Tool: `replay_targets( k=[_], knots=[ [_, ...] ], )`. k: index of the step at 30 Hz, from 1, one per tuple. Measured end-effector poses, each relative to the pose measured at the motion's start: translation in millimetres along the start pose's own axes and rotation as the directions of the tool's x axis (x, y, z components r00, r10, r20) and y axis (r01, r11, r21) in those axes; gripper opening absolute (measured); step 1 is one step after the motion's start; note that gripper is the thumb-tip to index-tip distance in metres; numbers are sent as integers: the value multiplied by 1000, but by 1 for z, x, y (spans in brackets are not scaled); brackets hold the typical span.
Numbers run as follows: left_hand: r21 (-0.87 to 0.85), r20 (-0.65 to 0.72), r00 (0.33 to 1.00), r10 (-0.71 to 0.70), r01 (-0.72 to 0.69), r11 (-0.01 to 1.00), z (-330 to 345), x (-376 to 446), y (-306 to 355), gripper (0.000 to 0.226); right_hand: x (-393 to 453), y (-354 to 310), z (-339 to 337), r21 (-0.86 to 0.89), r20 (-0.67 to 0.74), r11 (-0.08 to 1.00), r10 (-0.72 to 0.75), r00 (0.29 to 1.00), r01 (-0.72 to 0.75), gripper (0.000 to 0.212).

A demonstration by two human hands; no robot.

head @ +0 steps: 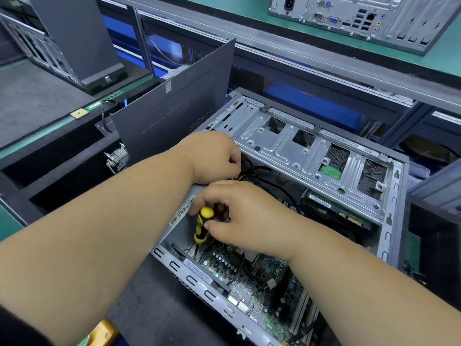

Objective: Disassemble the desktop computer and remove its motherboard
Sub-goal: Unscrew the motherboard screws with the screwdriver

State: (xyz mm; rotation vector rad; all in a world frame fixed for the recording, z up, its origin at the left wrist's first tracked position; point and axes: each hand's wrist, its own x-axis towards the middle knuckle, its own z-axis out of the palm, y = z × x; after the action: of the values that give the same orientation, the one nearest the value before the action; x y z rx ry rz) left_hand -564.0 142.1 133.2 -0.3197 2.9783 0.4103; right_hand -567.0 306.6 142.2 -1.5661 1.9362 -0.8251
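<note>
An open grey desktop case [389, 236] lies on its side before me. Its green motherboard [252, 280] shows in the lower part, under a silver drive cage [294, 146]. My right hand [247, 218] grips a yellow and black screwdriver [203, 224], tip pointing down at the board's upper left corner. My left hand [214, 156] reaches in near the grey power supply box [183, 216], fingers curled around black cables [252, 173]; what exactly they hold is hidden.
The removed dark side panel [174, 103] stands upright just left of the case. Another computer [361, 18] sits on the green shelf behind. A heatsink [116, 158] lies in a dark tray at left, with a standing dark case [74, 41] further back.
</note>
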Motion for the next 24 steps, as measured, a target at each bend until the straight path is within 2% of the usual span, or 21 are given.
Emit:
replay_targets(
  k=[7,15,20,24],
  knots=[
    [1,-5,1000,2,-2,1000,1,0,-1,17,3,6,4,-103,92,994,55,994,-45,23],
    [3,4,1000,9,-9,1000,0,1,-2,17,3,9,4,-79,69,997,30,997,-25,21],
    [7,7,1000,16,-16,1000,0,1,0,18,-1,8,-3,-37,-26,999,27,999,-28,15],
    [29,66,998,19,-21,999,-6,-1,0,17,-11,6,-19,130,-194,988,104,976,-80,7]
  ],
)
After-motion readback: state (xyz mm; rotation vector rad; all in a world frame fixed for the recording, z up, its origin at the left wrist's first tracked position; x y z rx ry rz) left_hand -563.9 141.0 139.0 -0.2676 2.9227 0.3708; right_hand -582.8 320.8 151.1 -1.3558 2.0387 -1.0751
